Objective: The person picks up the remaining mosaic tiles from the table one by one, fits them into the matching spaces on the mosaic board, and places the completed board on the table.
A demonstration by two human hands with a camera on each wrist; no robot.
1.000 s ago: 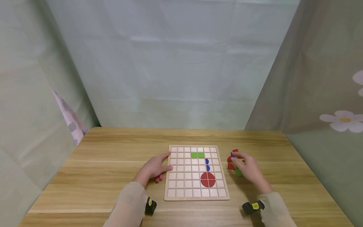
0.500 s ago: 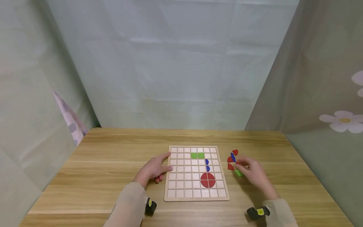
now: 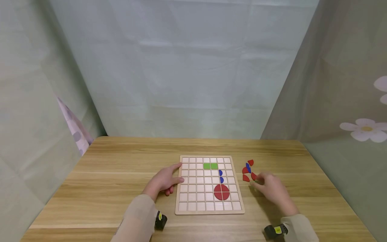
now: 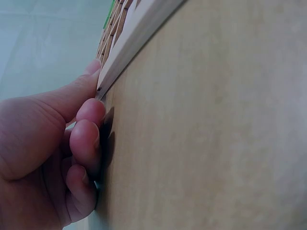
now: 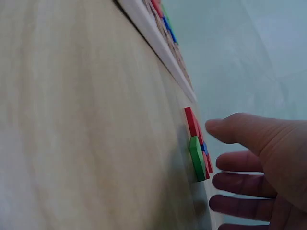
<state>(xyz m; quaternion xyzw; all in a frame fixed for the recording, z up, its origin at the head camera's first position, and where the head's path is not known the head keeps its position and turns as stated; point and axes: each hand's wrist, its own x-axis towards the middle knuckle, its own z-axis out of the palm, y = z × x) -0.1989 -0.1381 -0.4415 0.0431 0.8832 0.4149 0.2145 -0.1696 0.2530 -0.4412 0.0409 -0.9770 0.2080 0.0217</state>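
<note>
A wooden grid board (image 3: pixel 198 212) lies on the table. My left hand (image 3: pixel 161 179) grips its left edge, thumb on the rim and the lower fingers curled beside it. On the board are two green squares (image 3: pixel 214 166), two blue half-circles (image 3: pixel 222 180) and a circle of red quarter pieces (image 3: pixel 225 195). My right hand (image 3: pixel 270 188) hovers at the loose pieces right of the board, thumb and fingers apart in the right wrist view. A green piece (image 5: pixel 196 159) lies before its fingertips there; in the head view the hand hides it. A red quarter piece (image 3: pixel 253 176) sits right at the fingertips.
Loose red quarter pieces (image 3: pixel 246 178) and two blue half-circles (image 3: pixel 248 165) lie close together between board and right hand. The wooden table (image 3: pixel 136 146) ends at a hanging grey-green cloth (image 3: pixel 193 84) at the back and sides.
My right hand has moved off the blue piece, then toward the near side, where it now covers the green pieces. A red quarter piece it was touching now lies uncovered. The left hand stays put.
</note>
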